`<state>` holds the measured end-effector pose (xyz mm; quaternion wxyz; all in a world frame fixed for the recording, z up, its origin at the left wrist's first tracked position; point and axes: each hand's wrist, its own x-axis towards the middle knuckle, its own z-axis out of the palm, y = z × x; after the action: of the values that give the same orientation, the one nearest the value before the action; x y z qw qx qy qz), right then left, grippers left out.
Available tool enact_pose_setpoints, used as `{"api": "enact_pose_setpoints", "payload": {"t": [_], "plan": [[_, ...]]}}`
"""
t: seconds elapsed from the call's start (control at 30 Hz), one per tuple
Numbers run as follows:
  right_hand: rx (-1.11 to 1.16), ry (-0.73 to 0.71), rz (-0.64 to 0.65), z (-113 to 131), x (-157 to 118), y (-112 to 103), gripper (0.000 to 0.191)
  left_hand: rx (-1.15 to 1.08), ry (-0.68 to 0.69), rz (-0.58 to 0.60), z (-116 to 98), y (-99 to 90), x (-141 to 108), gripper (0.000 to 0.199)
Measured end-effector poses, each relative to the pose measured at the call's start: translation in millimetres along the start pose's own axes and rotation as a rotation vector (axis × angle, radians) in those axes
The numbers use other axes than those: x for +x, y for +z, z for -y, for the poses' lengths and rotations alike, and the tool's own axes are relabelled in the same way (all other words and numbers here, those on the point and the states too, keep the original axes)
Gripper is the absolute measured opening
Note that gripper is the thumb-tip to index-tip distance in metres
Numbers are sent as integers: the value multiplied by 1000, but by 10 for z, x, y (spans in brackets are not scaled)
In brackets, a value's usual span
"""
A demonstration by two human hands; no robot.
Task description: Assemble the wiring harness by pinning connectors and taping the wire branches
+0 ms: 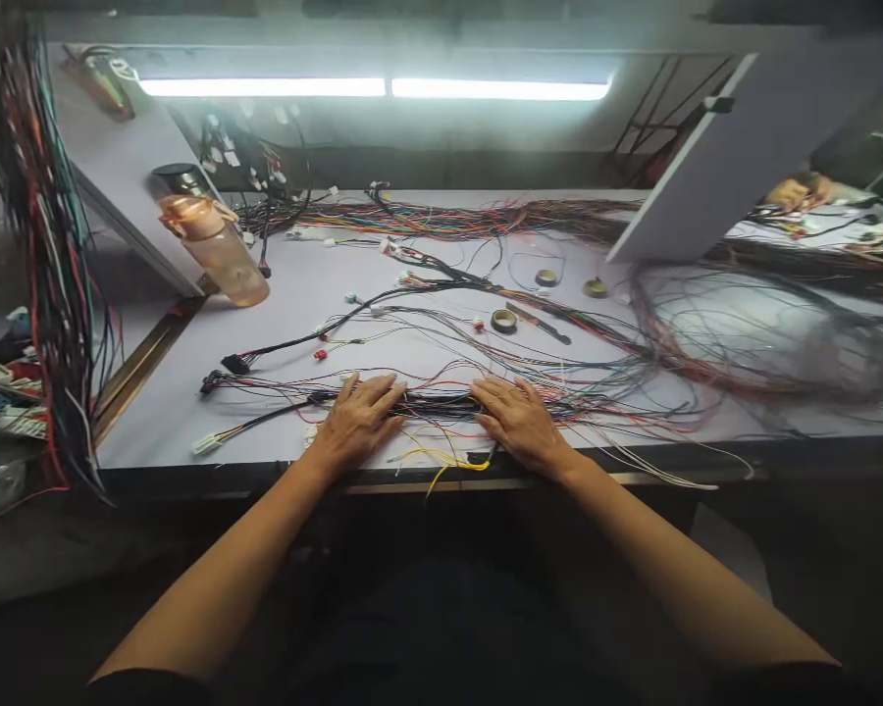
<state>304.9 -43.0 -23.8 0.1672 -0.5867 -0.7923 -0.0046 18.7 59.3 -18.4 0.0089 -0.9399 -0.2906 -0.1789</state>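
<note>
My left hand (360, 417) lies palm down on a loose bundle of thin wires (441, 402) near the front edge of the white table (147, 422). My right hand (519, 420) rests palm down on the same bundle further right, and the fingers of both hands lie flat. Between the hands, yellow wires (448, 461) hang toward the table edge. Left of my left hand, a white connector (207, 444) ends one branch. Behind the hands runs a taped black harness (338, 319) with a black connector (235, 364). What lies under my palms is hidden.
A bottle (225, 250) stands at the back left. Tape rolls (503, 321) and a cutter (548, 326) lie behind my right hand. Wires hang at the left (51, 245); a long bundle (427, 218) crosses the back. Another person's hand (799, 191) shows far right.
</note>
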Motion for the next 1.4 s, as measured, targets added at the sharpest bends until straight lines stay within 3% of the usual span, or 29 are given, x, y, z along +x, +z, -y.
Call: {"api": "enact_pose_setpoints", "payload": {"t": [0.17, 0.27, 0.47, 0.77, 0.97, 1.13, 1.3, 1.4], "plan": [[26, -100, -119, 18, 88, -191, 40, -70, 136, -140, -276, -224, -106, 39], [151, -192, -179, 80, 125, -327, 33, -185, 176, -146, -472, -305, -242, 35], [343, -328, -98, 311, 29, -302, 29, -341, 160, -133, -633, -224, -404, 29], [313, -264, -12, 292, -23, -187, 12, -476, 185, -116, -587, -288, -436, 23], [351, -247, -54, 387, 78, -234, 21, -322, -23, -221, -399, -285, -318, 40], [374, -287, 43, 442, 98, -254, 15, -156, -121, -119, -335, -223, -236, 31], [326, -174, -66, 443, 159, -294, 18, -185, -83, -110, -340, -212, -297, 20], [245, -167, -51, 498, 235, -250, 20, -187, -58, -86, -338, -229, -323, 24]]}}
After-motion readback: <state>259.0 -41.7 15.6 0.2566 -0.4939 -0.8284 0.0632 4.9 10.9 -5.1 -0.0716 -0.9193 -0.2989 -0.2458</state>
